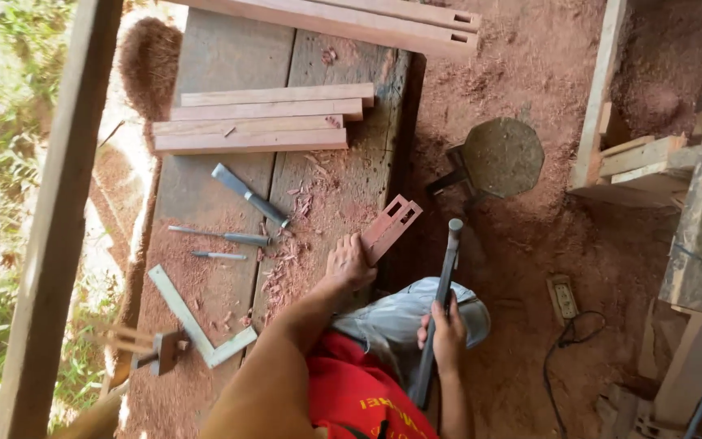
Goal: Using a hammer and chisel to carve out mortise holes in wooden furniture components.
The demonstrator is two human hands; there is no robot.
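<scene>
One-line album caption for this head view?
Left hand steadies a mortised wood piece on the workbench; right hand grips a hammer.

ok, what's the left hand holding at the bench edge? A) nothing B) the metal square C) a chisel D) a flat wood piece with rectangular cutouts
D: the left hand grips a flat reddish wood piece with rectangular cutouts at the bench edge; the chisels and metal square lie untouched on the workbench, while the right hand holds a long dark tool handle.
</scene>
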